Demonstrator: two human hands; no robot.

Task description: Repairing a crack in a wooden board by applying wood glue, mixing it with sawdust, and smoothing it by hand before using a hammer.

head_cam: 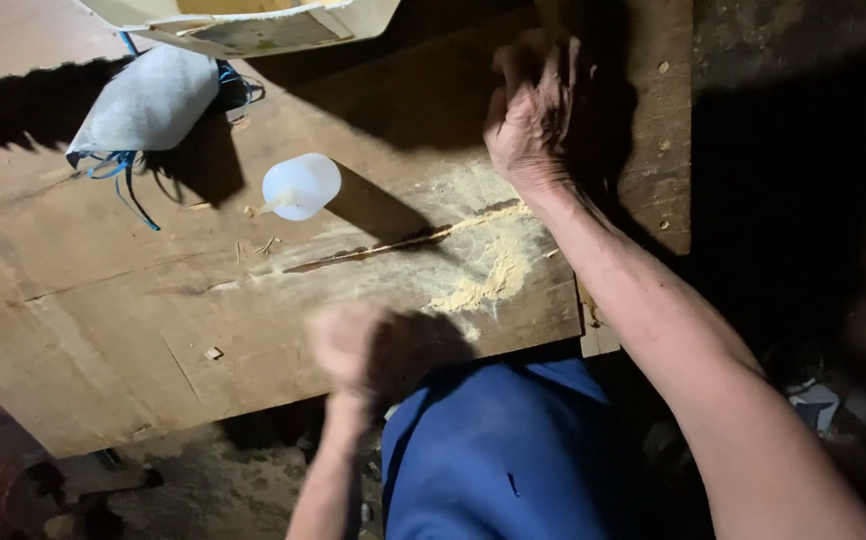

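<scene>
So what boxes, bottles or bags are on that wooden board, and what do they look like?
Plastic bottle: lying on its side mid-board, small, whitish and see-through, nozzle pointing left.
Cloth bag: upper left of the board, pale grey, lumpy, with blue strings.
Box: top edge of the picture, flat, white and yellowish, only partly in view.
No signs or screens.
</scene>
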